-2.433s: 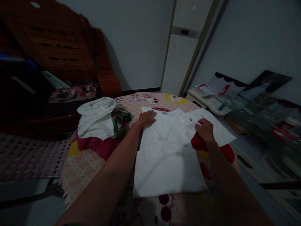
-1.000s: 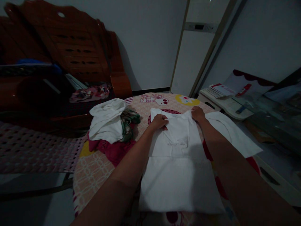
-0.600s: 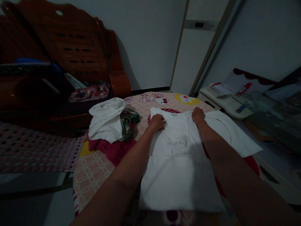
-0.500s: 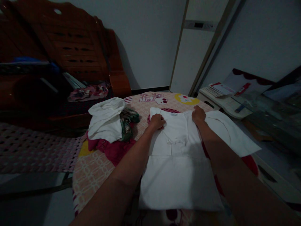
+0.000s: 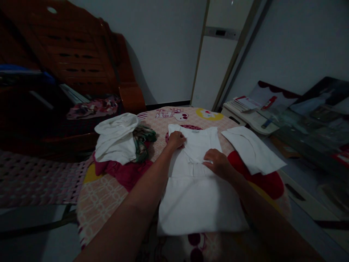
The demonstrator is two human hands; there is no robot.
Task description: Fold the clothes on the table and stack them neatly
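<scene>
A white shirt [image 5: 201,203] lies partly folded on the round table in front of me, its neckline with a small label at the far end. My left hand [image 5: 177,140] is closed on the cloth near the far left edge of the shirt. My right hand [image 5: 216,161] pinches a loose layer of the shirt around its middle, right of centre. To the right lies a flat folded white garment [image 5: 253,149], apart from the shirt. On the left is a pile with a white garment [image 5: 117,140] on top, a green patterned cloth [image 5: 143,140] and a dark pink cloth [image 5: 122,173].
A patterned pink tablecloth [image 5: 95,203] covers the table. A wooden bench [image 5: 73,54] with clothes on it stands at the back left, and a woven pink seat [image 5: 40,178] is nearer. At right is a cabinet with papers [image 5: 245,103]. A tall white appliance [image 5: 212,65] stands behind.
My right hand has left the shirt's far right corner and come inward and nearer to its middle. My left hand stays at the far left of the shirt. The view has shifted slightly.
</scene>
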